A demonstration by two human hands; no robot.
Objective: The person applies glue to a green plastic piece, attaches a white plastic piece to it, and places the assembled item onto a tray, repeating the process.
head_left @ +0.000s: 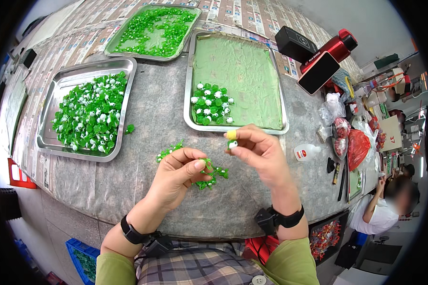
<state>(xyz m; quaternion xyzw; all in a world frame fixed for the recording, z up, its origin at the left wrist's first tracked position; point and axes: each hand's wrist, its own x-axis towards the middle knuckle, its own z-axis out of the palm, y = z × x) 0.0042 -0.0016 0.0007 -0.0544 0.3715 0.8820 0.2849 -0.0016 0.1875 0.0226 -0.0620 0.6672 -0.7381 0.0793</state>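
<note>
My right hand (263, 153) pinches a small green-and-white plastic figure (232, 144) between thumb and forefinger, close to the near edge of the green-lined tray (252, 80). Yellow tape (231, 135) wraps that forefinger's tip. To its left, my left hand (173, 178) is closed with thumb against forefinger on a small green plastic piece (207, 163). Loose green pieces (218, 172) lie on the table beside and partly beneath my left fingers. Others (169, 151) sit just beyond that hand. Several green-and-white figures (212, 103) are grouped in the lined tray's near left corner.
At left stands a metal tray (47, 137) heaped with green-and-white figures. Small green pieces fill another tray (193, 26) farther back. A phone (318, 72) leans by a red bottle (330, 50) and black box (296, 43). A white bottle (306, 152) lies at right; a co-worker (380, 209) sits beyond.
</note>
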